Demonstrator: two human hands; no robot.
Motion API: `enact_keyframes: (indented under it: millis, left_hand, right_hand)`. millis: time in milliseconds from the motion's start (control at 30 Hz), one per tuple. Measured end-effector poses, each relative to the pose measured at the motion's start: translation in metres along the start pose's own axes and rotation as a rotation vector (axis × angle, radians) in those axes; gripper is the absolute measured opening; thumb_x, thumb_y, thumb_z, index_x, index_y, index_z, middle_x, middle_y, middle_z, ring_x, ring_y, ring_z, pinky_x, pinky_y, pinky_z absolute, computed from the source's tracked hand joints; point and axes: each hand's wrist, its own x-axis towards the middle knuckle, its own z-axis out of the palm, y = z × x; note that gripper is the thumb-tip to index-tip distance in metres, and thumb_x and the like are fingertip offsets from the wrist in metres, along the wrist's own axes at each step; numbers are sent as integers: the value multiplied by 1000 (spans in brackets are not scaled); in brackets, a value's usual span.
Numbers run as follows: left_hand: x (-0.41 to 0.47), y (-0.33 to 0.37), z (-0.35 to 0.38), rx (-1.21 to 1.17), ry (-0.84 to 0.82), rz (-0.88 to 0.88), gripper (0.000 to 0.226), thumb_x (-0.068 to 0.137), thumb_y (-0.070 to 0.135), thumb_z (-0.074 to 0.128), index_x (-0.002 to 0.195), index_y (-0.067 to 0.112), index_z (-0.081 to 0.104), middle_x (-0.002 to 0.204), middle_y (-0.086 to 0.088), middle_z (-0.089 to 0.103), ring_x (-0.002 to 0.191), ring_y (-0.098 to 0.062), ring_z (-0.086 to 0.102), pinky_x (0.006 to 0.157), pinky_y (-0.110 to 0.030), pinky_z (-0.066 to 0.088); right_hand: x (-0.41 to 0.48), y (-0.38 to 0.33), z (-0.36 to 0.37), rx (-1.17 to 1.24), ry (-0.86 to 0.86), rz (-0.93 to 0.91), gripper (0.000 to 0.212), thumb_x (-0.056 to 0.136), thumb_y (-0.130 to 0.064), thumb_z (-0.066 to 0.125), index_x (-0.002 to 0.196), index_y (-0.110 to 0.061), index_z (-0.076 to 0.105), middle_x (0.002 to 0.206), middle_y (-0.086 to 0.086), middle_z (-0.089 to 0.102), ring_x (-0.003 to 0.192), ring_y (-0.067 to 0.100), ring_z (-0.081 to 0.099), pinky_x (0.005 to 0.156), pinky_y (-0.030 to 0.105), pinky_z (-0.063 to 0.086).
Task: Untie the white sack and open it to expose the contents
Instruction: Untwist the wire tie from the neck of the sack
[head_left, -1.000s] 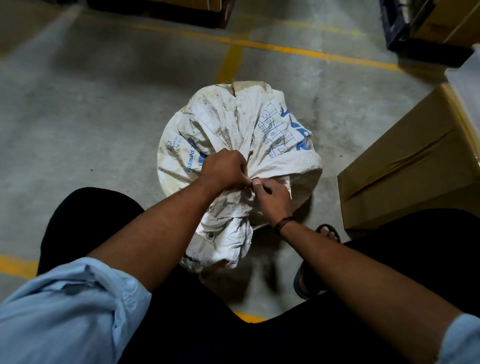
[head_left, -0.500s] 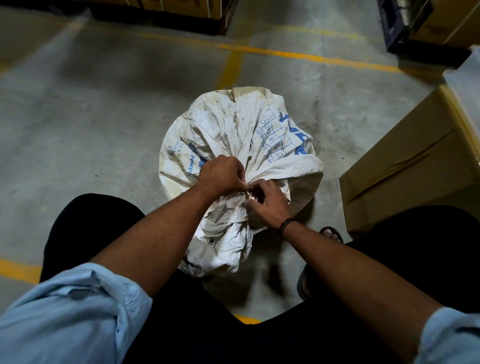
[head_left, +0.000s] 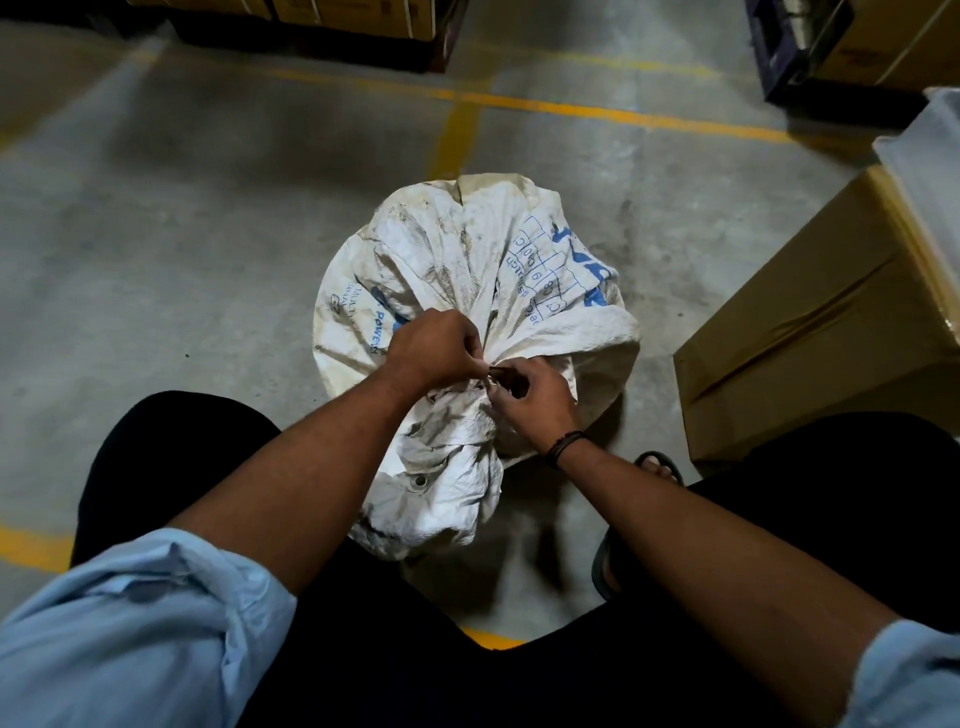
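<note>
White sack (head_left: 467, 291) sits on the concrete floor (head_left: 156, 249) btwn the person's knees, neck gathered & tied at its near side, loose mouth fabric flopping toward the person below the tie. Not open yet; contents hidden. Left hand (head_left: 434, 348) is bunched on the neck just left of the tie (head_left: 493, 375), fingers curled tight & pinching at it. Right hand (head_left: 535, 400) meets it from the right, fingers (head_left: 511, 376) pinched on something small and dark at the tie; can't tell if string, wire or band. To do this well, imo: left hand holds the neck steady, right works the loose end out rather than yanking, else knot tightens. Cardboard box (head_left: 810, 332) stands well right of the sack, sandalled foot (head_left: 660, 467) nearer it.
</note>
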Motion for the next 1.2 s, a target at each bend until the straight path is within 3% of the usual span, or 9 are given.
enact_keyframes:
  millis: [200, 400, 533, 700, 967, 1200]
  left_hand:
    - [-1, -1, 1, -6, -10, 6, 20, 69, 43, 84, 73, 26, 73, 66, 10, 69, 70, -8, 64, 60, -26, 45]
    - [-1, -1, 4, 5, -20, 9, 19, 68, 42, 83, 71, 26, 72, 67, 11, 70, 73, -10, 66, 64, -29, 52]
    - [0, -2, 4, 5, -17, 6, 18, 69, 39, 83, 75, 25, 73, 72, 10, 71, 77, -10, 65, 66, -29, 51]
    - [1, -3, 3, -10, -24, 20, 14, 69, 35, 81, 74, 24, 74, 72, 10, 72, 77, -10, 66, 71, -33, 58]
    - [6, -9, -4, -23, -107, 67, 14, 70, 42, 85, 77, 31, 80, 68, 15, 73, 71, -1, 66, 63, -27, 53]
    - [8, -13, 0, -96, -127, 62, 11, 71, 38, 86, 75, 31, 80, 69, 15, 73, 72, -1, 67, 74, -38, 61]
  right_hand:
    - [0, -2, 1, 17, -34, 51, 18, 78, -29, 74, 95, -27, 73, 96, 1, 62, 88, 19, 63, 83, 37, 53]
    - [2, -2, 3, -114, -110, 71, 14, 76, -36, 66, 85, -33, 55, 95, -2, 51, 93, 26, 59, 93, 48, 49]
    - [0, -3, 3, -86, -74, 60, 15, 75, -35, 67, 75, -35, 52, 94, -4, 53, 89, 22, 59, 91, 46, 50]
    - [-4, -1, 7, -58, 31, 7, 11, 78, -28, 72, 88, -29, 67, 93, -6, 59, 88, 16, 62, 85, 42, 53]
    - [2, 1, 6, 37, 16, 67, 7, 77, -26, 76, 81, -28, 70, 89, 0, 70, 80, 14, 66, 76, 33, 56]
    - [2, 1, 1, 91, -6, 68, 5, 78, -21, 76, 81, -23, 72, 81, -5, 73, 77, 12, 69, 75, 32, 58]
